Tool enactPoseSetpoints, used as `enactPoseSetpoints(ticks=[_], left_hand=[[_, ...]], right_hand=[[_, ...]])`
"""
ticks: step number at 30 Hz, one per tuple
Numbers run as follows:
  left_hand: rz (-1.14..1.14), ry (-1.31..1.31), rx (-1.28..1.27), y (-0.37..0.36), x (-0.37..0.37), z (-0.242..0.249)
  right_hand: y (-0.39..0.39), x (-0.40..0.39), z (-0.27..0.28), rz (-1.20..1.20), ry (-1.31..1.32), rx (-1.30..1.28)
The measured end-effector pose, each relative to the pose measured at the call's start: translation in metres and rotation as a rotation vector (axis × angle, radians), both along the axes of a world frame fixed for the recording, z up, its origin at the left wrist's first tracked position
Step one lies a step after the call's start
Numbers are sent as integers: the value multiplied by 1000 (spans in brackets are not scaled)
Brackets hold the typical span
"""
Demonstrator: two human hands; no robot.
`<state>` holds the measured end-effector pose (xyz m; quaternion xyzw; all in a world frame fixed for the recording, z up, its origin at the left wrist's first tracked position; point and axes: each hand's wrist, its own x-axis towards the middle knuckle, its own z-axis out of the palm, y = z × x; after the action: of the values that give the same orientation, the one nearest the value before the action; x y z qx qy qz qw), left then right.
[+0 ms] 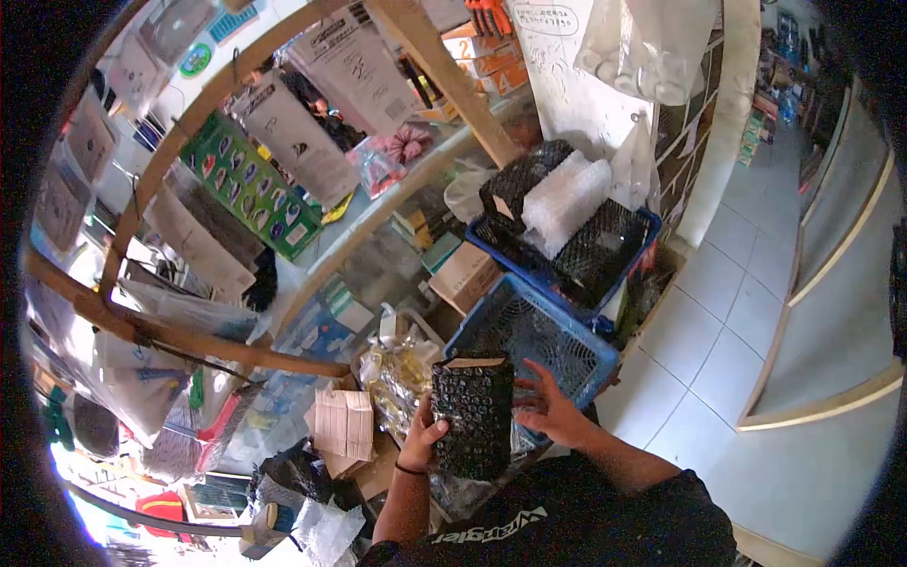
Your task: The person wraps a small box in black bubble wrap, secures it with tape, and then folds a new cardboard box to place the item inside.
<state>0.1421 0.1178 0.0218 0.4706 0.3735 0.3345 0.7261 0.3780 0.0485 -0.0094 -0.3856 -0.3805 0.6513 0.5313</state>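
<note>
A package in black bubble wrap (472, 416) stands upright in front of my body, with a strip of brown cardboard showing at its top edge. My left hand (427, 437) grips its left side, thumb across the front. At its right side is my right hand (548, 408), fingers apart and holding nothing, over the near edge of an empty blue basket (598, 364). Behind that, a darker blue basket (652, 230) carries black-wrapped packages (515, 180) and a package in clear bubble wrap (567, 200).
Left of the package lie clear and yellow plastic packets (397, 364) and a stack of folded cardboard (342, 425). A small brown box (465, 276) sits beside the baskets. A wooden frame (198, 348) and glass case stand at left; tiled floor (699, 364) lies right.
</note>
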Motion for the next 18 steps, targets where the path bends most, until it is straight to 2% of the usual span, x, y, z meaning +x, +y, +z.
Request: enactPoseSetpoints(ticks=[2, 4, 6, 7, 12, 16, 17, 18], left_hand=[[-5, 59, 76, 6, 25, 9], [-40, 136, 125, 9, 56, 28], [-106, 183, 147, 24, 78, 22], [-128, 206, 118, 28, 93, 26], [-127, 356, 110, 45, 146, 24], [-174, 196, 289, 50, 182, 35], [-159, 241, 379, 52, 186, 34], [-157, 237, 458, 54, 192, 36]], right_hand=[[4, 21, 20, -5, -8, 13], [14, 43, 15, -54, -114, 100], [23, 66, 12, -116, -230, 169], [25, 78, 15, -107, -144, 120], [31, 121, 13, -262, -60, 210], [45, 149, 9, -337, -90, 78], [45, 156, 17, -354, 59, 38], [49, 159, 18, -411, 71, 49]])
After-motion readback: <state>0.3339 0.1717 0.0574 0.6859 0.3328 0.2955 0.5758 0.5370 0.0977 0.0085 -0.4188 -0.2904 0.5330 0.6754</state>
